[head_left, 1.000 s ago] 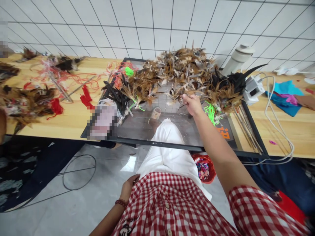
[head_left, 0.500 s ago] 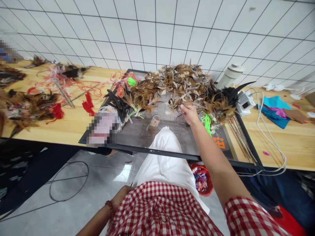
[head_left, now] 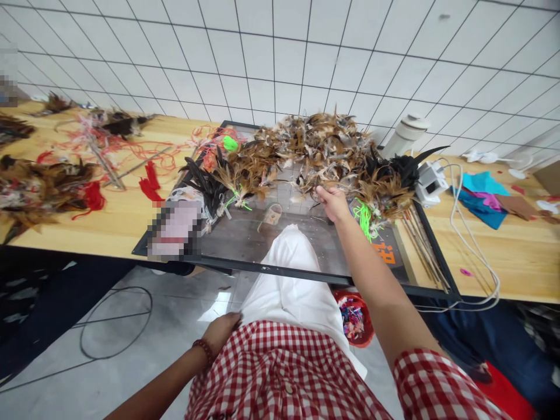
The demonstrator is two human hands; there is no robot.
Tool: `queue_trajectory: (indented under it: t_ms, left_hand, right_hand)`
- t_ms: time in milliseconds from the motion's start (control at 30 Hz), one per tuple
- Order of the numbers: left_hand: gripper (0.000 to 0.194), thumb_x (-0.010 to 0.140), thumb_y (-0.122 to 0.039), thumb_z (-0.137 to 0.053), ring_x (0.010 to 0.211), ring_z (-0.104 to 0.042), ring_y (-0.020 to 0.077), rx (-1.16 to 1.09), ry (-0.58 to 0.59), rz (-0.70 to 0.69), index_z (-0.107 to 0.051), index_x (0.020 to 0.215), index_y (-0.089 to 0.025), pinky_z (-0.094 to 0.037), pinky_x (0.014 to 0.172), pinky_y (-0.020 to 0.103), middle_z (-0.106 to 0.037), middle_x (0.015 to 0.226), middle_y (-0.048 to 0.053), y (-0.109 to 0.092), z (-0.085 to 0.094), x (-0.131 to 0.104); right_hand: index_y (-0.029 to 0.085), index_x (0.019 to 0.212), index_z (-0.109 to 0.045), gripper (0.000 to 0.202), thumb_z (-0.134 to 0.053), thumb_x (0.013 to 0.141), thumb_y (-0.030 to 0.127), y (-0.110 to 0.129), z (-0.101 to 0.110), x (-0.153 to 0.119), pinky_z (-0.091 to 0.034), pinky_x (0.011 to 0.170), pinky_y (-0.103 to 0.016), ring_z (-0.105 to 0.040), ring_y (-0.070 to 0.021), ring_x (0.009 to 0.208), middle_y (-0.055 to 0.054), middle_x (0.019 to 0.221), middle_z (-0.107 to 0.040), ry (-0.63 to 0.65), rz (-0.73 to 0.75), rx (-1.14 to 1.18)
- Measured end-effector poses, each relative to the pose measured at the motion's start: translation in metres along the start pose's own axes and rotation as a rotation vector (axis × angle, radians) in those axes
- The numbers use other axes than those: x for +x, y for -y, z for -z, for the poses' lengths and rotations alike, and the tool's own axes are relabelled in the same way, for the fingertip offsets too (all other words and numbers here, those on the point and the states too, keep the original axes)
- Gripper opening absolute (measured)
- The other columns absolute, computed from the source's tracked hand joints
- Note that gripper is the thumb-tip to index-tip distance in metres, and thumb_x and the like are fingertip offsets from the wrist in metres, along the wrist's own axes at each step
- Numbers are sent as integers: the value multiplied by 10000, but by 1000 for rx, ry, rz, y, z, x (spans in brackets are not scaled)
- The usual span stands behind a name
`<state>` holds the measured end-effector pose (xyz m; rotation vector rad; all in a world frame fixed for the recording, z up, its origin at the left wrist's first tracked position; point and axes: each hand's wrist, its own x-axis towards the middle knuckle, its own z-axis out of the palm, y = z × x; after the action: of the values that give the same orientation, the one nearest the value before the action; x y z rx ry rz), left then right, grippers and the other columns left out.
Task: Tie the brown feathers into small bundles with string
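My right hand (head_left: pixel 333 201) reaches to the near edge of a big heap of brown feathers (head_left: pixel 315 140). Its thumb and fingers are pinched together against the feathers; what lies between the fingertips is too small to make out. Close to its wrist is a bundle of bright green strings (head_left: pixel 363 219). My left hand (head_left: pixel 222 331), with a dark red bead bracelet, hangs low by my hip at the edge of the checked shirt, away from the table. Its fingers are mostly hidden. Black feathers (head_left: pixel 207 184) and a tied brown feather bunch (head_left: pixel 236 186) lie left of the heap.
A black-framed panel (head_left: pixel 306 248) lies on the wooden table (head_left: pixel 516 262) under the heap. Thin sticks (head_left: pixel 422 251), a white adapter (head_left: pixel 431 184) with cable, and a white bottle (head_left: pixel 405 135) stand right. Red tassels (head_left: pixel 151 182) lie left. A red bin (head_left: pixel 365 332) sits below.
The view has shifted slightly, so the table appears a little further left. My left hand has come up and out from my hip a little. My right hand stays pinched at the heap's edge.
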<state>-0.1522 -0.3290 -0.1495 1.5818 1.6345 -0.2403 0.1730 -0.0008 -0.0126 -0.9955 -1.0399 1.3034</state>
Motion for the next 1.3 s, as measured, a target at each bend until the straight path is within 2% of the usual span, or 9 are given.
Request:
queue_trajectory:
  t_ms: [200,300,400,467,633,733,933,1100,1300]
  left_hand:
    - [304,922,-119,-445,1149,-729,368,122,-2,128,-729,1026,-88,-532,998,478,-748,1183,249,-30,21,21]
    - [128,703,10,-645,1057,-747,420,103,59,84,-701,680,-103,-521,1008,560,-783,901,198,-62,60,8]
    - [143,615,-32,-801,758,-747,245,-50,260,-171,-735,647,-155,-579,870,388,-748,671,31,-114,125,-15]
    - [159,834,-255,-727,622,-670,139,-402,479,-537,-787,862,-110,-551,704,300,-757,705,23,-158,172,-16]
    - [203,932,-180,-642,555,-568,30,-832,-412,-570,-677,763,-73,-463,638,167,-641,605,-37,-258,233,68]
    - [119,914,-46,-626,618,-613,45,-1014,-433,-481,-698,831,-92,-518,676,179,-676,678,-23,-289,232,122]
    - [194,918,-78,-661,527,-622,69,-1200,-158,-484,-662,725,-96,-538,608,216,-671,610,1,-295,228,135]
    - [199,844,-61,-725,439,-558,55,-1251,-259,-441,-653,663,-100,-453,494,183,-634,519,-18,-282,232,129]
    - [114,739,-26,-689,442,-556,58,-1311,-451,-465,-702,663,-109,-445,474,184,-647,519,-31,-268,236,127]
  right_hand:
    - [208,533,-563,624,-982,327,620,-2,1,3,-296,531,-249,-359,-55,531,67,535,-554,-14,-10,39]
    - [206,577,-622,552,-993,369,559,-2,1,3,-294,520,-249,-385,-64,551,29,616,-646,-26,-14,72]
    - [201,574,-607,508,-1003,408,473,-1,1,3,-292,516,-242,-395,-62,562,-3,700,-705,-40,-30,119]
    - [199,575,-605,508,-1014,393,439,0,1,3,-293,515,-236,-410,-62,569,-6,713,-715,-46,-38,153]
    - [196,613,-617,522,-1022,402,451,4,3,1,-312,520,-241,-371,-44,534,20,687,-693,-10,-46,188]
    - [195,610,-635,560,-1022,373,523,5,3,1,-316,516,-238,-305,-33,500,67,567,-584,18,-37,185]
    - [201,539,-575,615,-1006,372,606,3,2,-1,-351,537,-250,-369,-57,522,65,536,-489,66,-11,95]
    - [201,468,-402,701,-968,514,613,1,0,-4,-270,522,-254,-296,-59,522,78,509,-325,154,101,-33]
    - [223,778,-656,489,-779,729,694,1,10,3,-426,625,-293,-485,-125,646,9,742,-560,-31,255,-257]
